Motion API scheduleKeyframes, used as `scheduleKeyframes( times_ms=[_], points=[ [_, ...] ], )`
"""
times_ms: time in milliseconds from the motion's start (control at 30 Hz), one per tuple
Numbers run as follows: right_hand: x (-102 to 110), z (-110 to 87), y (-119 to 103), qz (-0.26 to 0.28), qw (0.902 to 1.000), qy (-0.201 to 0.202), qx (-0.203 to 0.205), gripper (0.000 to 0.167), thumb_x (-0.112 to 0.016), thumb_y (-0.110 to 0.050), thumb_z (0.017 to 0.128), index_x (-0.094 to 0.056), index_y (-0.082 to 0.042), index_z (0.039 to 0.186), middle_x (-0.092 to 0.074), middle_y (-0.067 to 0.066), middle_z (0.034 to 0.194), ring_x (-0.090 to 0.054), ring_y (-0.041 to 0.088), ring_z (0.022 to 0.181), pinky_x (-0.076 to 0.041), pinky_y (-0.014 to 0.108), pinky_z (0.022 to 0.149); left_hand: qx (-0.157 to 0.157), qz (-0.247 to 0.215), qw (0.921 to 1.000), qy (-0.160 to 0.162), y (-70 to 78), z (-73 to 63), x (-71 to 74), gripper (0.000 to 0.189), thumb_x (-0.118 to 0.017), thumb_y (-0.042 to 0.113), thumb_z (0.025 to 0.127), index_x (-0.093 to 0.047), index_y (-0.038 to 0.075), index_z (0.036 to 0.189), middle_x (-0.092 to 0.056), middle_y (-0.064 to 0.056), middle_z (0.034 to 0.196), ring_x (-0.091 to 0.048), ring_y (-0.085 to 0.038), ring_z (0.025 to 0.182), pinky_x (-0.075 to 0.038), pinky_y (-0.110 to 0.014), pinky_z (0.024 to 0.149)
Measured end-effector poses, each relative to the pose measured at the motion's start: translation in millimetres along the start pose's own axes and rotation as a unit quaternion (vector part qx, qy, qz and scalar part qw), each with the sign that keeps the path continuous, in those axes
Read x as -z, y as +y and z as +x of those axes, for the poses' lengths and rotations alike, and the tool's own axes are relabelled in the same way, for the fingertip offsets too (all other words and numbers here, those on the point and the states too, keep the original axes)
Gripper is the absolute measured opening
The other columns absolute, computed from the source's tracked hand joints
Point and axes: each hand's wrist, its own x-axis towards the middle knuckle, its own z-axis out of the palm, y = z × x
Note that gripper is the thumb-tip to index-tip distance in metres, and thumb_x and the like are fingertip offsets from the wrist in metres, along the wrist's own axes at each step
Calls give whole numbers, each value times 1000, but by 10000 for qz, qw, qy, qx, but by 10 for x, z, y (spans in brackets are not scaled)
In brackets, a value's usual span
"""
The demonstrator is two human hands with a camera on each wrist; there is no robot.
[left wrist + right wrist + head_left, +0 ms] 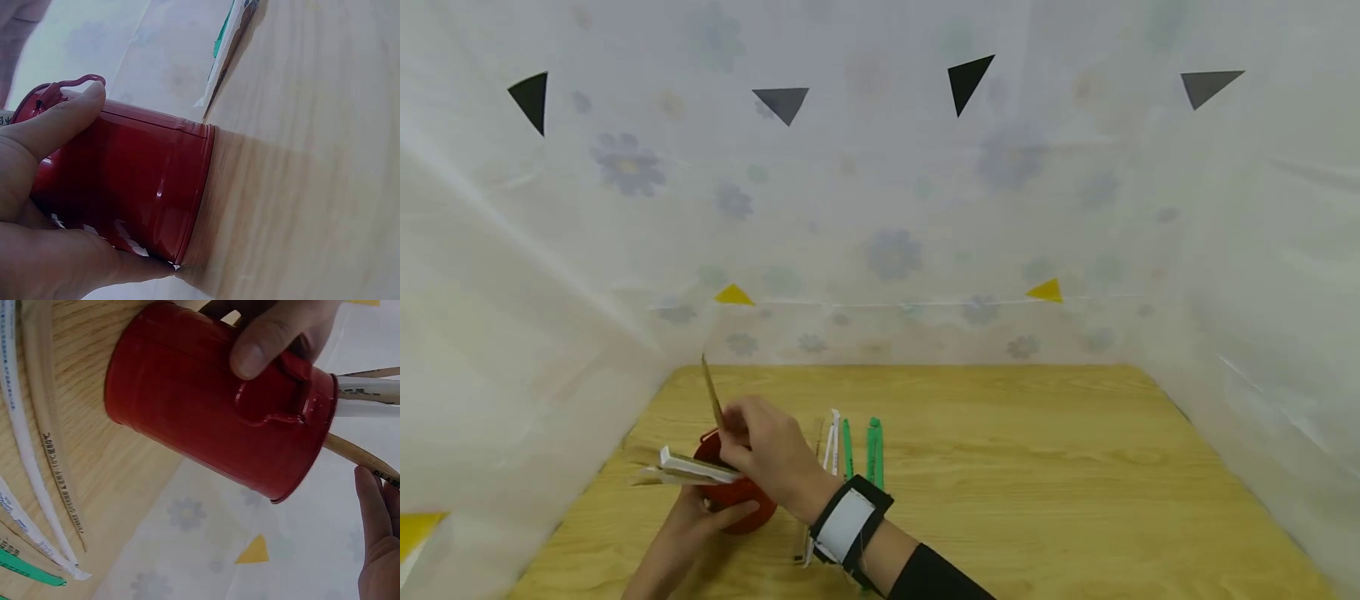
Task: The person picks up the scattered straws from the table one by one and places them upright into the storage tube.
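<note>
A small red metal bucket [748, 518] stands on the table at the left, tilted in neither wrist view that I can tell. My left hand [688, 525] grips its side, thumb on one face and fingers round the other, as the left wrist view shows. White and brown wrapped straws [696, 468] stick out of the bucket's mouth toward the left. Over the rim, my right hand [775, 450] pinches a brown wrapped straw [711, 390]. In the right wrist view that straw's lower end goes into the bucket; the end itself is hidden inside.
Right of the bucket lie white wrapped straws [831, 442], green wrapped straws [875, 446] and a brown wrapped straw [53, 437], partly under my right forearm. The wooden table [1037, 483] meets pale flowered sheeting [895, 208] at the back and sides.
</note>
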Motion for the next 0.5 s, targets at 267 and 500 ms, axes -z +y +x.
scheduleKeyframes(
  times_ms=[267,500],
  points=[
    [-92,-113,70,-506,9982,-296,102,14,-66,-10,99,-62,-7,112,-66,1,101,-62,-1,87,-44,2,73,-96,-39,9999,-23,1,-12,-33,85,-80,19,89,-27,20,156,-40,-8,154,-49,-15,128,-47,-26,96],
    [-134,-120,45,-580,9962,-647,-97,17,-67,-15,100,-64,-8,116,-67,1,105,-63,0,90,-45,2,74,173,-81,9998,-44,-5,-30,-20,83,-79,21,91,-26,17,155,-40,-12,153,-46,-31,135,-47,-27,96]
  ],
)
